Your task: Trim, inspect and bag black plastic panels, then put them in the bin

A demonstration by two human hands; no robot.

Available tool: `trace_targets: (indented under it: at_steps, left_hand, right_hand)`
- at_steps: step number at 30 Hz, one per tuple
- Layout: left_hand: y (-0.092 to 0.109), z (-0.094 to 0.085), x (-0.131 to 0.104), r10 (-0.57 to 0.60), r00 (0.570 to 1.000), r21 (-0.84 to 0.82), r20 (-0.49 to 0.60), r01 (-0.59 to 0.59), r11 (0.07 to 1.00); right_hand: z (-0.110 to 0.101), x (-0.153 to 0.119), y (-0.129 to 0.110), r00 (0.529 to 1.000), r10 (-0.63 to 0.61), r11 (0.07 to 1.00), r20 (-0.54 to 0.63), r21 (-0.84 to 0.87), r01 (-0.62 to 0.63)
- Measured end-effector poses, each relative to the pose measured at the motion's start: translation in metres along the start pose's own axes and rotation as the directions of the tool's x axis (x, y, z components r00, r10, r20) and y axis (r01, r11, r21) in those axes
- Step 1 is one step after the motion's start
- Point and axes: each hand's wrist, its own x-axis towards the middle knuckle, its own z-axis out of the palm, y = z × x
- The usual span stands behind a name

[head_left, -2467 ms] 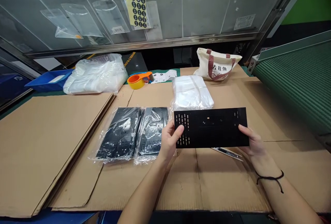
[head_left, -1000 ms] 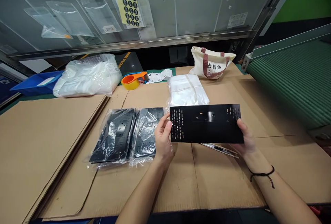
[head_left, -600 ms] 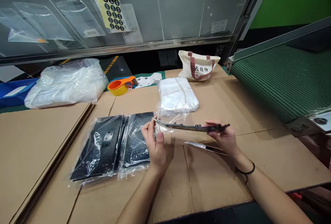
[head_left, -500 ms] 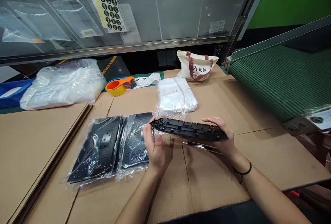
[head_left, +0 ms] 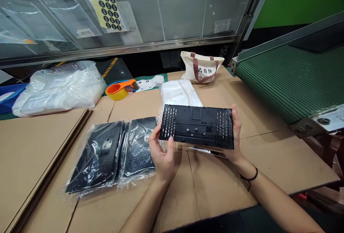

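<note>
A black slotted plastic panel is held up over the cardboard-covered table, its broad ribbed face toward me. My left hand grips its left end, thumb on the lower edge. Around the right end is my right hand, its fingers partly hidden behind the panel. Below the panel, a thin, shiny-edged object lies on the cardboard, partly covered. To the left lie black slotted panels in clear bags, with more bagged ones beside them. Behind the held panel sits a stack of clear bags.
An orange and yellow tape dispenser and a cloth bag stand at the back. A large plastic-wrapped bundle is at the back left. Cardboard sheets lie on the left; a green conveyor belt is at the right.
The black panel has been tilted from nearly edge-on so its broad face shows. Both hands still hold its ends. The whole view has shifted slightly.
</note>
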Motion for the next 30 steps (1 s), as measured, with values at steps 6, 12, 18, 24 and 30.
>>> trace_targets:
  at_steps: [6,12,18,24,30]
  left_hand:
    - [-0.005,-0.001,0.0,0.054,0.999,0.029,-0.001,-0.054,0.998]
    - [-0.003,0.002,-0.004,0.071,0.997,-0.015,-0.016,-0.071,0.997]
    - [-0.005,0.002,-0.008,0.096,0.995,-0.087,-0.007,-0.096,0.992]
    - [-0.011,-0.002,-0.007,0.055,0.998,-0.077,-0.012,-0.056,0.995]
    - [-0.005,-0.012,0.016,0.152,0.963,0.162,0.222,-0.19,0.968]
  right_hand:
    - [0.004,-0.002,0.008,0.998,-0.044,0.999,-0.049,-0.021,0.043]
    - [0.003,-0.001,0.005,0.998,0.003,1.0,-0.063,-0.012,-0.004]
    - [-0.002,0.005,0.002,0.993,0.112,0.994,0.049,-0.021,-0.111]
    - [-0.008,0.013,0.006,0.978,-0.079,0.994,0.193,0.084,0.064]
    - [0.001,0.014,0.019,0.932,0.36,0.904,0.03,0.236,-0.357]
